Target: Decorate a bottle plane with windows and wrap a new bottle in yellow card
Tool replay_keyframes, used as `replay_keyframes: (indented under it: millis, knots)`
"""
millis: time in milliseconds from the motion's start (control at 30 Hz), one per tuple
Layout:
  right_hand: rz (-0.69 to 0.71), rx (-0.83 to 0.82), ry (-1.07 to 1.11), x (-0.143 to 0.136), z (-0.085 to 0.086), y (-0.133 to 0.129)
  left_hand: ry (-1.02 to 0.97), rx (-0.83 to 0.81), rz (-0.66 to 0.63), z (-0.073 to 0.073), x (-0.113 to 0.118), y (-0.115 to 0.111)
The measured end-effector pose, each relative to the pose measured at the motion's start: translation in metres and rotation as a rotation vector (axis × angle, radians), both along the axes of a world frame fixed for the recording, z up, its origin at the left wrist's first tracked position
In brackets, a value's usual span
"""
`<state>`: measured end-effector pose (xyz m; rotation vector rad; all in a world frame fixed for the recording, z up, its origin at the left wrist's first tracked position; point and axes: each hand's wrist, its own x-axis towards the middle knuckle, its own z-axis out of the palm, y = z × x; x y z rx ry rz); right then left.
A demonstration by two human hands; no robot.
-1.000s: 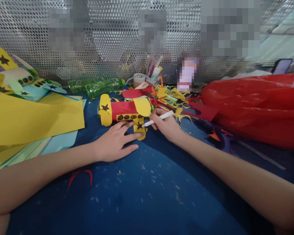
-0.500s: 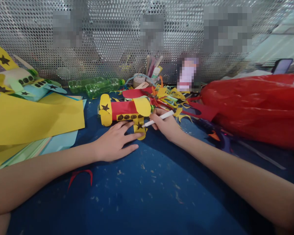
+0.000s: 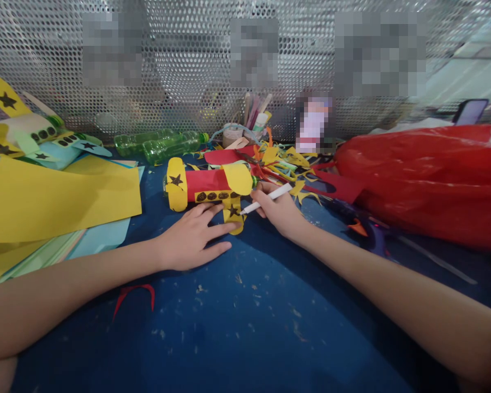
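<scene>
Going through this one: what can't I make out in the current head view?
All in the head view:
Pen tip: too small to tell whether it touches the wing.
Part of the wing: hidden by the left hand.
Right hand's palm: hidden by the hand itself.
Lower sheets: mostly covered by the yellow sheet.
Red plastic: cut off by the right edge.
Pinkish shape: blurred by pixelation.

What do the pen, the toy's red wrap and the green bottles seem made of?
Pen: probably plastic; smooth, evenly white surface.
Red wrap: likely paper or thin foam; matte, flat colour.
Green bottles: probably plastic; glossy, see-through, with bright highlights.
</scene>
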<state>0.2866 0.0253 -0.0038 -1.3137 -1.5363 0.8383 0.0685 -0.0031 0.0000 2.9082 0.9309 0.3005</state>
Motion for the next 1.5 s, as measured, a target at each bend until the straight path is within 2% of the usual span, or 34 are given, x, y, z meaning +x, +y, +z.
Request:
replay_keyframes:
  millis: [1033,1267,1500]
  knots:
    - [0.005,-0.004,0.009,0.0001,0.0000,0.0004,0.005,0.002,0.000,-0.0010,-0.0004,0.0006]
    - [-0.050,0.018,0.230,0.0001,-0.0034,0.0052,0.003,-0.002,0.005,-0.0013,-0.0003,0.0007]
    - [-0.060,0.014,0.307,0.0024,-0.0051,0.0083,-0.016,-0.017,0.005,-0.0007,-0.0007,0.0004]
